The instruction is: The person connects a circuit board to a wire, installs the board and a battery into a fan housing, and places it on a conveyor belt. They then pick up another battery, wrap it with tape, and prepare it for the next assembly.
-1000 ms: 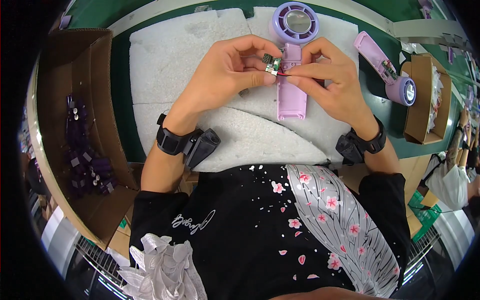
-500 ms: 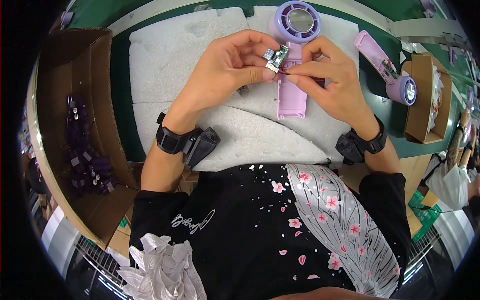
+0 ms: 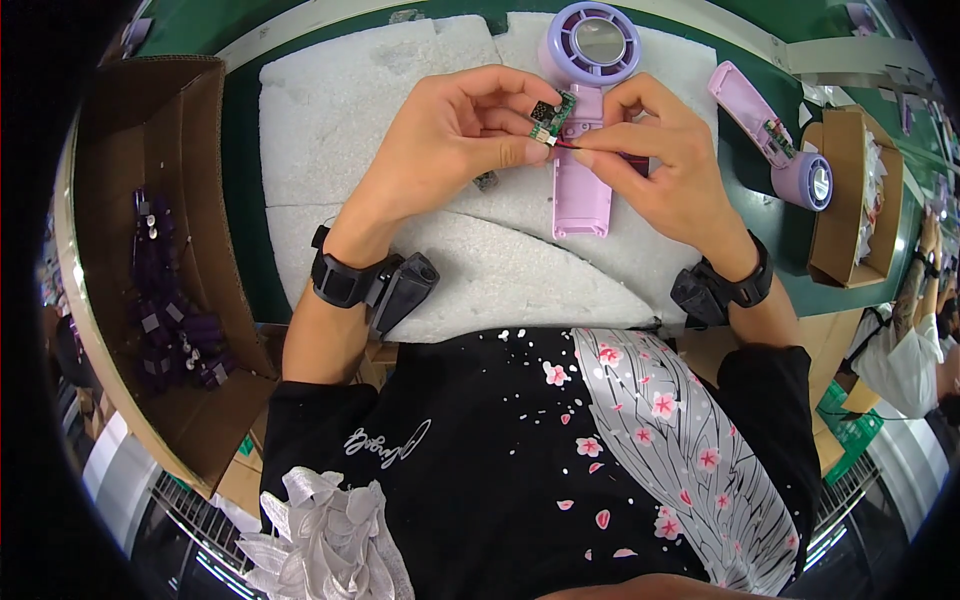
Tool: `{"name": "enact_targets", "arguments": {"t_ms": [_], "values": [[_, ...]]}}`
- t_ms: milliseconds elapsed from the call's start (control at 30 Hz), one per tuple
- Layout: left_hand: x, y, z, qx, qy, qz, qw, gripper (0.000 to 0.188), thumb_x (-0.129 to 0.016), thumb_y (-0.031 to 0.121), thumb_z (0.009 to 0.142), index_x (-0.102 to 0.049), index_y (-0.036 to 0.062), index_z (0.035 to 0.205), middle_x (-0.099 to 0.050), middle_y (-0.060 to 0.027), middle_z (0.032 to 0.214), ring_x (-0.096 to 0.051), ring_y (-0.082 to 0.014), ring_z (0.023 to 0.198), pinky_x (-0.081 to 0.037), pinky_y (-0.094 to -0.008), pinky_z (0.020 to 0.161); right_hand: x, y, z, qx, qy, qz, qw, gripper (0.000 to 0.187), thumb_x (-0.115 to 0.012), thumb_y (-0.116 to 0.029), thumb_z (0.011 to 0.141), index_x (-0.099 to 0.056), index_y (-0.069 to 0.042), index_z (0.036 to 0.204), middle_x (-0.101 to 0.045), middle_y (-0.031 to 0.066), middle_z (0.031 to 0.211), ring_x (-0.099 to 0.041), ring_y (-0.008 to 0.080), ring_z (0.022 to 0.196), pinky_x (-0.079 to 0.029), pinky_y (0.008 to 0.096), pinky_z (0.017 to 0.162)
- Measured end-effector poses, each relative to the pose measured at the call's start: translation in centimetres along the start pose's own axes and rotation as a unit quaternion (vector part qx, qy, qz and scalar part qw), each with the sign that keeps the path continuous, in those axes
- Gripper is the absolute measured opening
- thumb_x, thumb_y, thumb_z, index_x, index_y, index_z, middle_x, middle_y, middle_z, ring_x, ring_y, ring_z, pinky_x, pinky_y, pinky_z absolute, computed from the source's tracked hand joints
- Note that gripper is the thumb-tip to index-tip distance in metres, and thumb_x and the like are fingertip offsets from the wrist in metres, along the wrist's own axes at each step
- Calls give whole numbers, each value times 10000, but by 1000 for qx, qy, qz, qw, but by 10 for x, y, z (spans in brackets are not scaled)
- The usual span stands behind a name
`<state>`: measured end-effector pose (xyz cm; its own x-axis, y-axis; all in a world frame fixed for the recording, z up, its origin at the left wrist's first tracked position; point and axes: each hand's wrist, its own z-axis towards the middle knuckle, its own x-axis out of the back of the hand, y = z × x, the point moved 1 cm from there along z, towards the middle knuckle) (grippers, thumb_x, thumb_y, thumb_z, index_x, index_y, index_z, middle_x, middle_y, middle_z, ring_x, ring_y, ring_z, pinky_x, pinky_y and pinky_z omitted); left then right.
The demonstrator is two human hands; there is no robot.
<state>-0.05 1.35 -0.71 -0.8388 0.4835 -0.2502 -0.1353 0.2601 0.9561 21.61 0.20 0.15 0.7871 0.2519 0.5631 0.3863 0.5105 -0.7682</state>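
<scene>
Between the thumb and fingers of my left hand (image 3: 462,135) is a small green circuit board (image 3: 553,117), held by its edges. My right hand (image 3: 665,150) pinches the red and black wires (image 3: 567,145) close to the white plug at the board's lower edge. Whether the plug is fully seated I cannot tell. Under both hands lies an opened handheld fan with a pink handle shell (image 3: 582,200). Its round lilac fan head (image 3: 597,45) points away from me. The middle of the handle is partly hidden by my fingers and the board.
White foam sheets (image 3: 330,140) cover the green bench. A deep cardboard box (image 3: 225,230) with several purple cylindrical parts (image 3: 180,330) stands left. On the right are a second opened fan (image 3: 800,180) and a smaller carton (image 3: 850,240) of white pieces. A co-worker's arm (image 3: 925,260) shows far right.
The circuit board has turned slightly in my left fingers, so its green face and dark grid now show where a silvery part caught the light. Both hands stay almost in place.
</scene>
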Motion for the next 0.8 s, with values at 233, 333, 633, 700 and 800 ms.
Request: {"name": "enact_targets", "arguments": {"t_ms": [233,333,633,700,800], "values": [[-4,3,-2,-21,20,59,998,325,-697,-69,775,-631,-37,1092,-665,-68,954,-645,-113,863,-527,-231,804,0,1,0,3,5,-2,1000,141,-739,-7,730,-721,-33,867,-554,55,882,-547,141,711,-435,243,599],[-6,3,-4,-40,29,100,994,313,-702,-60,775,-637,-30,1080,-661,-58,941,-626,-96,818,-523,-224,780,0,0,-1,-9,7,4,1000,142,-737,1,729,-718,-26,867,-562,54,890,-558,138,722,-440,237,604],[-13,-1,-4,-116,53,156,980,275,-720,-53,762,-631,-29,1021,-640,-41,897,-587,-84,758,-522,-227,738,0,2,-2,-9,28,8,1000,134,-729,11,733,-712,-13,864,-578,57,895,-570,132,734,-447,231,607],[-15,0,-5,-106,66,141,982,267,-723,-54,757,-630,-27,1006,-643,-45,906,-591,-86,762,-524,-228,738,0,2,-1,-4,31,5,999,133,-729,14,733,-710,-9,862,-582,59,896,-569,128,721,-447,229,599],[-16,1,-5,-99,74,131,984,263,-727,-50,756,-634,-25,1000,-645,-47,908,-594,-87,766,-525,-229,739,0,2,-1,0,33,2,999,133,-729,18,732,-709,-6,861,-583,61,898,-567,124,706,-444,225,589]]}}
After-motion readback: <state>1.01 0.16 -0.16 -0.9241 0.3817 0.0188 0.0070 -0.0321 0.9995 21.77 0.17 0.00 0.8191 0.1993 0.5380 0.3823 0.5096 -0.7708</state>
